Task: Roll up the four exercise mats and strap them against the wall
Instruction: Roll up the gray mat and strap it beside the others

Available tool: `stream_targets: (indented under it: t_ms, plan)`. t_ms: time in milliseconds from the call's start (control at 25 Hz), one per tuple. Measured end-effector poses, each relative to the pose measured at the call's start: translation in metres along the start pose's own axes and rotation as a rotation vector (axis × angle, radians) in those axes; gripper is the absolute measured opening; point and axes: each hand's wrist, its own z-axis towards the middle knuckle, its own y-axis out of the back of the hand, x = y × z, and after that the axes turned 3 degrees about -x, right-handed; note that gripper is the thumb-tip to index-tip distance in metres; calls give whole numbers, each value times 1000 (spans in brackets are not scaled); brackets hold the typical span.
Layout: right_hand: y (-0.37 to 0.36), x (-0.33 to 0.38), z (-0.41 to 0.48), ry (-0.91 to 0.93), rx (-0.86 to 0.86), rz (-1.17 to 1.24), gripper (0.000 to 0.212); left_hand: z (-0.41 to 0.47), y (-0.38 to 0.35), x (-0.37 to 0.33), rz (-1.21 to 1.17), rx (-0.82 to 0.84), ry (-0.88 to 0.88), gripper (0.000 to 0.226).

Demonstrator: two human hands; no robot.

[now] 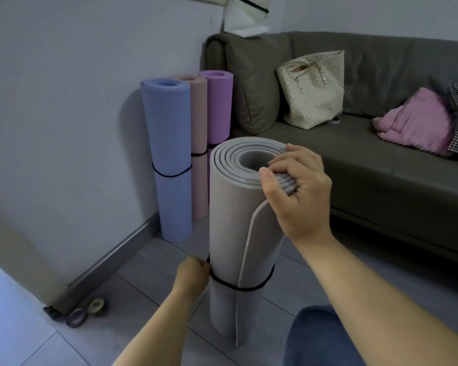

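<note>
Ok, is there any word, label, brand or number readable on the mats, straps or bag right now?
No readable text in view.
The grey mat, its black strap, the blue mat, pink mat and purple mat are plain.
The tote bag on the sofa shows only a check pattern, no legible brand.

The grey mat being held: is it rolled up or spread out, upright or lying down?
Rolled and upright. The grey mat shows spiral layers on top, stands on the floor, a black strap circles it.
</note>
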Motion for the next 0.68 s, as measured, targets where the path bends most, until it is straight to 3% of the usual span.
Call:
stream_targets:
  t_ms: [160,240,360,480,560,600,680]
  plan:
    - [3,-9,6,-72,0,-2,33,-7,15,-19,-367,-95,-31,18]
    - [-2,-8,4,-58,0,-7,33,-25,42,-40,-491,-305,-108,22]
    - [-10,-7,6,-52,2,4,32,-69,88,-91,-747,-664,-495,21]
    - [-10,-7,3,-52,22,-5,31,-93,103,-128,-567,-819,-917,28]
    - [-8,-1,2,-74,39,43,29,-93,94,-139,-303,-807,-1053,38]
    - [-7,1,0,-144,4,115,26,-88,89,-140,-201,-832,-1086,42]
    - [-3,-3,-13,-515,-227,355,17,-77,83,-138,-139,-932,-1114,42]
